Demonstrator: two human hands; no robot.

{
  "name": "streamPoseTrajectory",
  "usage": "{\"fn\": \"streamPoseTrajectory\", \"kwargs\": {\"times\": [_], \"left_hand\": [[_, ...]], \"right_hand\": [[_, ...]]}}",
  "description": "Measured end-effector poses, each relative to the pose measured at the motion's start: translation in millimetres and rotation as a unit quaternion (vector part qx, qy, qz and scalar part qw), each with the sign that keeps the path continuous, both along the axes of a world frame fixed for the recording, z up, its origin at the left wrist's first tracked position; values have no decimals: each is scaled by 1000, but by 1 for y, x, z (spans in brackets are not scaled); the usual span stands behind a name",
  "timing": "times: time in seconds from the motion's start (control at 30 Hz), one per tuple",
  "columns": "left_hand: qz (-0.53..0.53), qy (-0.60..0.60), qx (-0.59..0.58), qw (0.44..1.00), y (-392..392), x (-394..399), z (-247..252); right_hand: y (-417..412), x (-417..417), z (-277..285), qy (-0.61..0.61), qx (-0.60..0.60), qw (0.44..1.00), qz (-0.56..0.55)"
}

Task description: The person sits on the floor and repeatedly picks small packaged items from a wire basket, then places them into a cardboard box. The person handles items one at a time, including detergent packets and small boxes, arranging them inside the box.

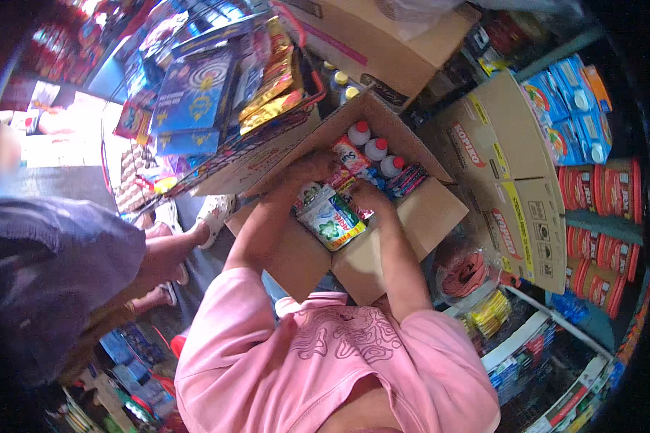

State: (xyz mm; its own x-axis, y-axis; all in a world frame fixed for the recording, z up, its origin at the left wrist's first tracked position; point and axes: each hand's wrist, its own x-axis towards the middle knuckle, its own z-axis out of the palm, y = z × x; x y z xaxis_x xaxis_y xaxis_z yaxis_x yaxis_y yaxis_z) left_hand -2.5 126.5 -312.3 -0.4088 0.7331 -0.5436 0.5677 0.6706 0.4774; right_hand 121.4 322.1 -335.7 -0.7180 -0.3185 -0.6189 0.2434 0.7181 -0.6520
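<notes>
An open cardboard box [411, 216] lies before me, its near flaps folded out towards my body. Inside, several white bottles with red caps [376, 149] line the far right side, next to a Surf detergent packet [350, 155] and a bundle of dark pink-striped sachets [406, 181]. My left hand [317, 166] is inside the box at the left, fingers over the packets. My right hand [371, 196] touches small pink and red sachets in the middle; its fingertips are partly hidden. An Ariel detergent pouch [333, 219] rests at the near side, below both hands.
A wire basket [211, 162] heaped with packaged goods stands at upper left. Beyond the box is a larger carton [379, 48]. Flattened Kopiko cardboard [498, 178] leans at right, before shelves of red-lidded tubs [601, 189]. Another person's legs [168, 249] are at left.
</notes>
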Motion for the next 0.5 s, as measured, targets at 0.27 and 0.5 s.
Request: {"fn": "streamPoseTrajectory", "kwargs": {"times": [0.27, 0.5], "left_hand": [[178, -84, -123, 973, -54, 108, 31], [258, -31, 95, 961, -60, 84, -5]], "right_hand": [[-36, 18, 56, -2, 79, 996, 29], [-15, -6, 20, 24, -5, 1000, 14]]}}
